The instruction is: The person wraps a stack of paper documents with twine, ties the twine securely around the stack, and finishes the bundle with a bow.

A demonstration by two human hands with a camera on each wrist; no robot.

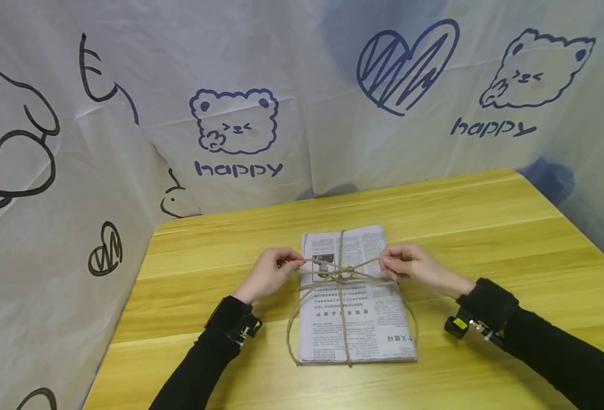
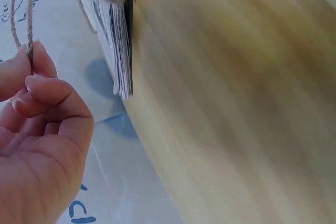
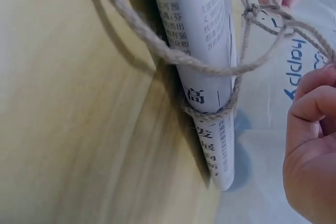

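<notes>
A folded stack of newspapers (image 1: pixel 358 336) lies on the table, with twine (image 1: pixel 342 319) wrapped round it lengthwise and crosswise. Over the middle of the stack the twine meets in a knot with loops (image 3: pixel 253 12). My left hand (image 1: pixel 276 270) pinches a strand between thumb and fingers at the stack's left edge; the left wrist view shows the twine (image 2: pixel 30 22) rising from those fingertips. At the right edge my right hand (image 1: pixel 409 265) pinches another part of the twine. Both strands run taut from the knot. Loose ends curve down beside the stack on either side.
The wooden table (image 1: pixel 204 250) spreads round the stack. Behind it and to the left hangs a white cloth (image 1: pixel 327 142) with drawn bears, hearts and lettering. Each wrist wears a black band with a small device (image 1: pixel 456 326).
</notes>
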